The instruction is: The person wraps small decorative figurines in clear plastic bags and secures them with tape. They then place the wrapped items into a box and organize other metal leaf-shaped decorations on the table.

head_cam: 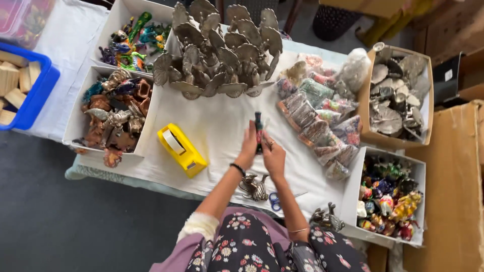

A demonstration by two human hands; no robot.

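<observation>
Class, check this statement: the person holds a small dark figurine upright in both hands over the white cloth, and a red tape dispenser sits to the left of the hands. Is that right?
Not quite. The tape dispenser is yellow, not red, as the head view shows. The rest holds: the left hand and right hand hold the small dark figurine upright over the white cloth, with the dispenser to their left.

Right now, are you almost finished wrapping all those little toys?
Partly. A heap of bagged figurines already lies on the white cloth. The left hand and right hand hold one dark figurine together. The metal figures and the colourful ones in the box are unwrapped.
</observation>
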